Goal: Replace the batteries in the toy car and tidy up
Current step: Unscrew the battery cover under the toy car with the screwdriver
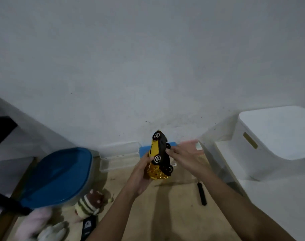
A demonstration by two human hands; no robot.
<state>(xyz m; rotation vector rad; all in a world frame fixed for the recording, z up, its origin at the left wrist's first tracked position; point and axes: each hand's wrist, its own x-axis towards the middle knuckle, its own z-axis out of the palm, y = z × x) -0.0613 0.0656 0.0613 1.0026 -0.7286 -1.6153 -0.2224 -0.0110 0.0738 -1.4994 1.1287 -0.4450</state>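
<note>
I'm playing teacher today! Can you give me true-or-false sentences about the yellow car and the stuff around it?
1. The left hand grips the yellow toy car. True.
2. The car stands on the floor on all four wheels. False: it is held up in the air, tipped on end.
3. The right hand holds the black tool. False: the tool lies on the floor, and the right hand's fingers are spread beside the car's black underside.
4. A white bin stands on the right. True.
5. The big lid on the left is red. False: the lid is blue.
</note>
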